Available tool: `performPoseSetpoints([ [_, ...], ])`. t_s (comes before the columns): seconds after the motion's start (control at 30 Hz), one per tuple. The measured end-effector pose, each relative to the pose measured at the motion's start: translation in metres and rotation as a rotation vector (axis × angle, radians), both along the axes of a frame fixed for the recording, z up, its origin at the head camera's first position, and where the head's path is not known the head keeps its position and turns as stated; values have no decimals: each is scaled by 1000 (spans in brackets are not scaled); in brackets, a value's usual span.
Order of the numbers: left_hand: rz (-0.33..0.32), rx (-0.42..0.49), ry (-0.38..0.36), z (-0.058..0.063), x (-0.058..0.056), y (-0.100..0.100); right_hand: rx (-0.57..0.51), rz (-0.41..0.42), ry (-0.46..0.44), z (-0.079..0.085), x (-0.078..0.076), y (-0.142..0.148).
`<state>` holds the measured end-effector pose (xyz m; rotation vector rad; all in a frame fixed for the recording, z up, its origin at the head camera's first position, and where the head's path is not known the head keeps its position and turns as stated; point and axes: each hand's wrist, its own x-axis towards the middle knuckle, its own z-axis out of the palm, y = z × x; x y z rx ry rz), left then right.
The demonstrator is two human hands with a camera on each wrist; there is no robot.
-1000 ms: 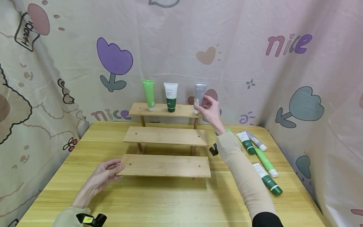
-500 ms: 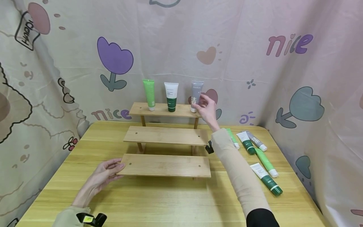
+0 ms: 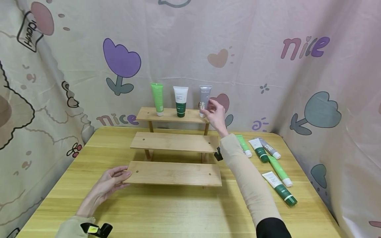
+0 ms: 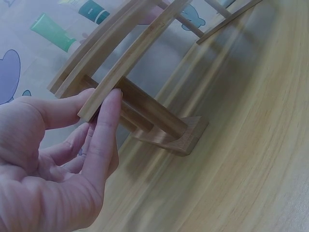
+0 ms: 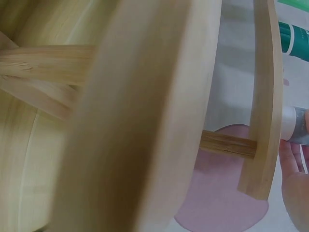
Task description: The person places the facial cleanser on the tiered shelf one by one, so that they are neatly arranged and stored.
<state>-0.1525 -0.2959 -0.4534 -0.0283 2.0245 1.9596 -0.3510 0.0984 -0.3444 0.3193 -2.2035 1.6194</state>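
Note:
A three-step wooden rack (image 3: 175, 142) stands on the table. My left hand (image 3: 108, 183) pinches the left end of its lowest shelf, thumb on one face and fingers on the other, as the left wrist view shows. On the top shelf a grey tube (image 3: 205, 99) stands cap down near the right end. My right hand (image 3: 216, 115) holds this tube between thumb and fingers; its white cap (image 5: 288, 123) is at the shelf in the right wrist view. To its left stand a white and green tube (image 3: 180, 100) and a light green tube (image 3: 157, 99), both upright on their caps.
On the table's right side lie several tubes: a light green one (image 3: 244, 146), a white and green one (image 3: 259, 150), a grey one (image 3: 270, 148), another light green one (image 3: 280, 171) and another white and green one (image 3: 279, 188). A patterned curtain (image 3: 178, 43) hangs behind.
My right hand has moved the grey tube a little to the left along the top shelf, and the tube is more upright. The left hand has stayed on the lowest shelf.

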Motion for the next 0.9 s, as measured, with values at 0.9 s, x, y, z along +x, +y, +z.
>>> performPoseSetpoints([
  [0.9, 2, 0, -2, 0, -1, 0, -3, -13, -31, 2, 1, -1],
])
